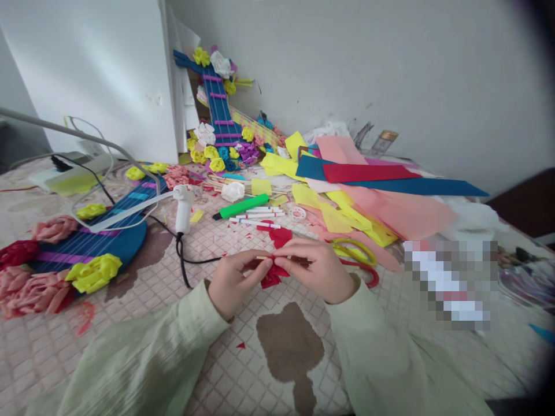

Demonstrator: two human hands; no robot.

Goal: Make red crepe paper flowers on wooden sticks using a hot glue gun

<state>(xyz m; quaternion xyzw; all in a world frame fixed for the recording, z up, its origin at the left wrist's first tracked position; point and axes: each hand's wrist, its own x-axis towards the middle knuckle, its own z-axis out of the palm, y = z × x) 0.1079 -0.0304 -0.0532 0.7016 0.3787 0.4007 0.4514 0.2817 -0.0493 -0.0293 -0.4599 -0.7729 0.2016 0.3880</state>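
Note:
Both of my hands meet over the table, pinching a piece of red crepe paper (270, 279) between thumbs and fingertips. My left hand (237, 278) holds its left side, where the tip of a thin pale stick seems to show. On the right, my right hand (318, 267) grips the paper with bent fingers. The paper is gathered and folded, and part of it is hidden behind my fingers. Another red paper piece (281, 237) lies just beyond my fingertips. Scissors with red handles (368, 275) rest beside my right hand, close to a yellow-handled pair (356, 249).
A white glue gun (182, 215) stands at left, its black cord running toward my left hand. Blue paper guitars with crepe flowers lie left (130, 231) and lean at the back (219, 110). A green marker (243, 206), white pens (260, 214) and coloured paper strips (390, 184) lie ahead.

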